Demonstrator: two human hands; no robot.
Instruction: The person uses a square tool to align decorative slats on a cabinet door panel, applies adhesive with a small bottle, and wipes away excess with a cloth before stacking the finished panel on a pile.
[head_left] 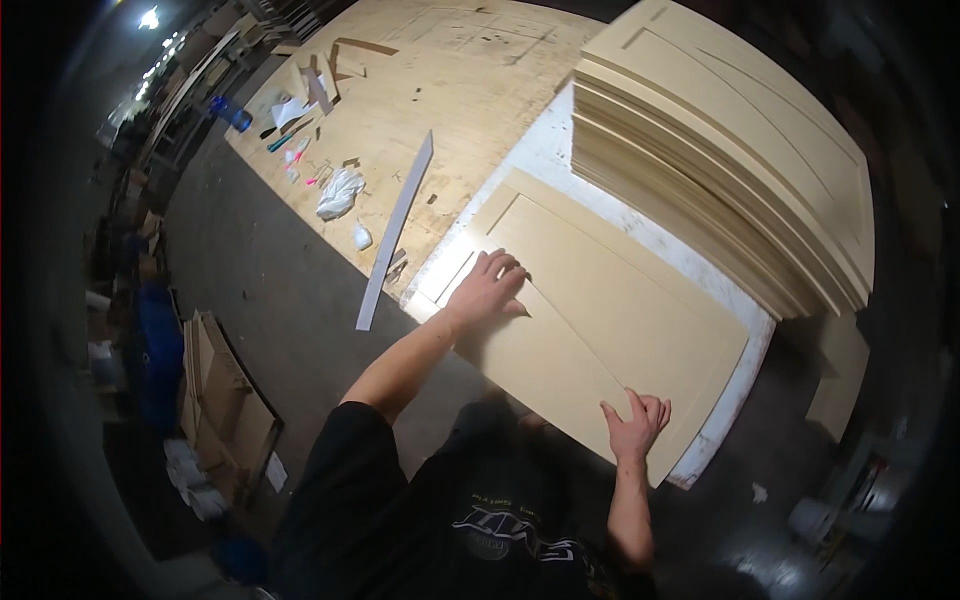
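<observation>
A cream panel [590, 290] with recessed borders lies flat in front of me, on a white-topped surface. My left hand [490, 287] rests on its left part, thumb apart from the bent fingers. Near the panel's front right, my right hand [637, 425] touches the surface with thumb and index finger spread and the other fingers curled. A thin straight line runs across the panel from one hand to the other; I cannot tell whether it is a groove or an edge. Neither hand shows a held object.
A tall stack of similar cream panels [700, 150] stands behind at the right. On the wooden table [480, 90] at the left lie a long grey strip [400, 220], a crumpled white plastic bag [341, 192] and small tools. A blue bottle [232, 113] and an open cardboard box [225, 400] are further left.
</observation>
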